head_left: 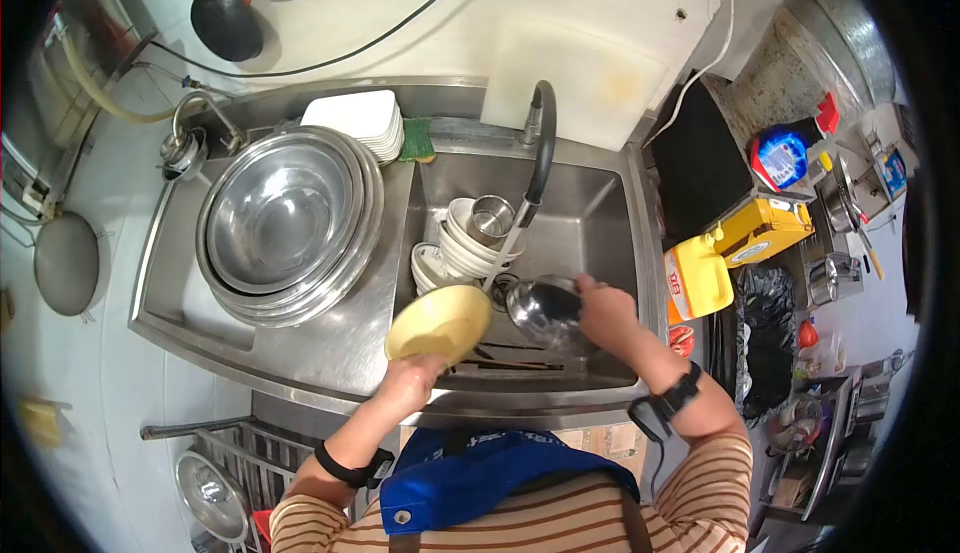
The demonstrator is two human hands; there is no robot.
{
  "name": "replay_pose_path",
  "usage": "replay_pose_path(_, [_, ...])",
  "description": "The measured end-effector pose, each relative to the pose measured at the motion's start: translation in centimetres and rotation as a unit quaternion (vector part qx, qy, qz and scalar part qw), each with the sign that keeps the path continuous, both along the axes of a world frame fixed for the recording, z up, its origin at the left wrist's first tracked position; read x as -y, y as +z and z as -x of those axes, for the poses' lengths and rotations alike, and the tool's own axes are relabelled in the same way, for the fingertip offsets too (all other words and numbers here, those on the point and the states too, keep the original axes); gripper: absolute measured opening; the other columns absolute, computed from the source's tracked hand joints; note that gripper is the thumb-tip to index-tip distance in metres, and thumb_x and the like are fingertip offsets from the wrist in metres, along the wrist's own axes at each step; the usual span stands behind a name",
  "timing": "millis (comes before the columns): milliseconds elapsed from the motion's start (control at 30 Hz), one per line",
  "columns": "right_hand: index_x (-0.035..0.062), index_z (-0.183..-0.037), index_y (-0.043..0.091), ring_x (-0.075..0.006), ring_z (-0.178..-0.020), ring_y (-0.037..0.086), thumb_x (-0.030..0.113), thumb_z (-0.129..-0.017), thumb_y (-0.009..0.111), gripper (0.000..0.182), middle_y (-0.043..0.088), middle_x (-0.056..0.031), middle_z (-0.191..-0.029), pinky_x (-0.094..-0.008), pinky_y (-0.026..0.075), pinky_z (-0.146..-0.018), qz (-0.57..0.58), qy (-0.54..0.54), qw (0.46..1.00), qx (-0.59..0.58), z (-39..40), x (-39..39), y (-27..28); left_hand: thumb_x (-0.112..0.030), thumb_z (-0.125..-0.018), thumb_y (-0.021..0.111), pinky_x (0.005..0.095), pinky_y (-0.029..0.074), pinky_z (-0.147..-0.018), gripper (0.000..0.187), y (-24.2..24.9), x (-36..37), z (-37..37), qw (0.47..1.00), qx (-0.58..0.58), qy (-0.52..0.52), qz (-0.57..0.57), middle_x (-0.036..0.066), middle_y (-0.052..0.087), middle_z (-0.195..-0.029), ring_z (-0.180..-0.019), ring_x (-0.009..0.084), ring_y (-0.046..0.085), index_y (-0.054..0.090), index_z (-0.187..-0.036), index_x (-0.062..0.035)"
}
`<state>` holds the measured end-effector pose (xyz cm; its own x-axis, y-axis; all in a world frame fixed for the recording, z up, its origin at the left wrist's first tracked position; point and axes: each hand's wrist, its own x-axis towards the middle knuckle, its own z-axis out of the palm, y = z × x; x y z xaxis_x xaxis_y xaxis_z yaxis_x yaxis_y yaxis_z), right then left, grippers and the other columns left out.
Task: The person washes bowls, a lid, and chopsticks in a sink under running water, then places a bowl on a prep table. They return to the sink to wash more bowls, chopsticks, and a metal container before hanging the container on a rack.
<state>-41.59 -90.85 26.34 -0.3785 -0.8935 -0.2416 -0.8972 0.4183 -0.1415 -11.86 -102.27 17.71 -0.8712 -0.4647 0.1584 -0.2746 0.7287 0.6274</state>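
Note:
My left hand point(412, 377) is closed on the rim of a yellow bowl point(438, 323), which is tilted over the near left edge of the sink. My right hand point(607, 315) grips a shiny metal bowl point(545, 310) by its right side, over the middle of the sink point(585, 218). Water runs from the black faucet point(545, 143) between the two bowls. Behind them, white bowls point(462, 253) are stacked in the sink, with a metal cup point(491, 219) on top. Several thin sticks, perhaps chopsticks point(515, 363), lie on the sink floor, partly hidden.
Nested large metal basins point(285, 223) fill the left counter. White trays point(355, 121) and a green scouring pad point(417, 140) sit behind. A white cutting board point(575, 83) leans on the wall. Right of the sink stands a yellow jug point(700, 278).

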Motion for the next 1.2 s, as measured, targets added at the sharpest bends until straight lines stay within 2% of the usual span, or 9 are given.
replay_pose_path(300, [-0.0059, -0.080, 0.057, -0.0271, -0.064, 0.061, 0.007, -0.072, 0.051, 0.016, 0.050, -0.0144, -0.065, -0.0387, 0.054, -0.048, -0.031, -0.243, 0.883, 0.400, -1.3, 0.6, -2.5, -0.009, -0.066, 0.056, 0.0362, 0.044, -0.061, 0.019, 3.7, -0.9, 2.1, 0.969, -0.017, -0.202, 0.141, 0.008, 0.051, -0.071, -0.074, 0.0265, 0.055, 0.056, -0.085, -0.0039])
replay_pose_path(500, [-0.0013, -0.083, 0.053, -0.0247, -0.063, 0.057, 0.005, -0.067, 0.055, 0.017, 0.049, -0.0104, -0.078, -0.0442, 0.056, -0.049, 0.015, -0.397, 0.560, 0.727, -1.5, -3.4, -10.7, -0.011, -0.066, 0.058, 0.0336, 0.042, -0.064, 0.014, 5.3, -1.7, 3.4, 0.959, -0.083, -0.236, 0.130, 0.006, 0.050, -0.075, -0.072, 0.0241, 0.051, 0.054, -0.079, -0.0057])
replay_pose_path(633, [0.0067, -0.090, 0.056, -0.0239, -0.071, 0.057, 0.012, -0.069, 0.064, 0.023, 0.053, -0.0053, -0.082, -0.0393, 0.054, -0.062, 0.068, -0.386, 0.553, 0.735, -2.0, -5.0, -13.8, -0.018, -0.062, 0.069, 0.0400, 0.041, -0.069, 0.023, 3.1, -2.9, 5.1, 0.961, -0.115, -0.120, 0.221, 0.011, 0.052, -0.084, -0.080, 0.0294, 0.051, 0.059, -0.079, -0.0064])
replay_pose_path(700, [0.0076, -0.078, 0.055, -0.0244, -0.064, 0.055, 0.020, -0.055, 0.075, 0.033, 0.054, -0.0077, -0.072, -0.0380, 0.048, -0.056, 0.290, 0.066, 0.843, 0.449, -1.0, -5.2, -19.7, -0.030, -0.068, 0.069, 0.0417, 0.036, -0.082, 0.034, 3.7, -2.9, 6.8, 0.952, -0.136, -0.075, 0.265, 0.014, 0.050, -0.096, -0.096, 0.0345, 0.046, 0.058, -0.088, -0.0055])
replay_pose_path(767, [0.0078, -0.069, 0.052, -0.0232, -0.060, 0.055, 0.021, -0.047, 0.081, 0.039, 0.055, -0.0083, -0.067, -0.0388, 0.043, -0.051, 0.437, 0.218, 0.834, 0.256, 0.3, -5.9, -19.9, -0.034, -0.080, 0.060, 0.0449, 0.037, -0.088, 0.036, 5.9, -2.4, 9.7, 0.915, -0.093, -0.207, 0.332, 0.015, 0.051, -0.107, -0.104, 0.0333, 0.046, 0.054, -0.101, -0.0048])
replay_pose_path(833, [0.0083, -0.077, 0.051, -0.0235, -0.061, 0.056, 0.022, -0.052, 0.078, 0.039, 0.054, -0.0084, -0.069, -0.0386, 0.044, -0.051, 0.255, 0.036, 0.843, 0.472, 0.7, -5.5, -21.2, -0.017, -0.078, 0.060, 0.0414, 0.044, -0.083, 0.026, 4.7, -0.5, 10.7, 0.922, -0.023, -0.323, 0.213, 0.015, 0.061, -0.100, -0.093, 0.0321, 0.057, 0.062, -0.102, -0.0070])
replay_pose_path(900, [0.0095, -0.089, 0.050, -0.0245, -0.062, 0.056, 0.025, -0.063, 0.071, 0.037, 0.053, -0.0090, -0.073, -0.0384, 0.045, -0.051, 0.132, -0.258, 0.506, 0.813, -0.5, -6.7, -16.4, -0.018, -0.080, 0.060, 0.0397, 0.048, -0.066, 0.016, 4.8, 0.4, 11.5, 0.946, 0.011, -0.286, 0.153, 0.015, 0.064, -0.082, -0.073, 0.0327, 0.060, 0.065, -0.089, -0.0048])
replay_pose_path(967, [0.0108, -0.102, 0.049, -0.0255, -0.063, 0.056, 0.027, -0.073, 0.065, 0.037, 0.052, -0.0096, -0.076, -0.0383, 0.047, -0.051, 0.151, -0.335, 0.388, 0.845, -1.1, -7.5, -14.1, -0.018, -0.085, 0.057, 0.0352, 0.049, -0.062, 0.018, 6.9, -0.4, 12.5, 0.978, 0.035, -0.131, 0.161, 0.018, 0.064, -0.082, -0.068, 0.0311, 0.061, 0.065, -0.091, -0.0022])
replay_pose_path(1200, [0.0065, -0.101, 0.052, -0.0214, -0.051, 0.058, 0.019, -0.081, 0.052, 0.024, 0.057, -0.0133, -0.076, -0.0328, 0.043, -0.037, 0.366, -0.515, 0.494, 0.597, -7.8, -17.6, -17.9, -0.020, -0.089, 0.052, 0.0336, 0.050, -0.069, 0.028, 6.6, -1.2, 15.3, 0.897, -0.060, 0.012, -0.437, 0.019, 0.064, -0.089, -0.077, 0.0262, 0.061, 0.061, -0.103, 0.0017])
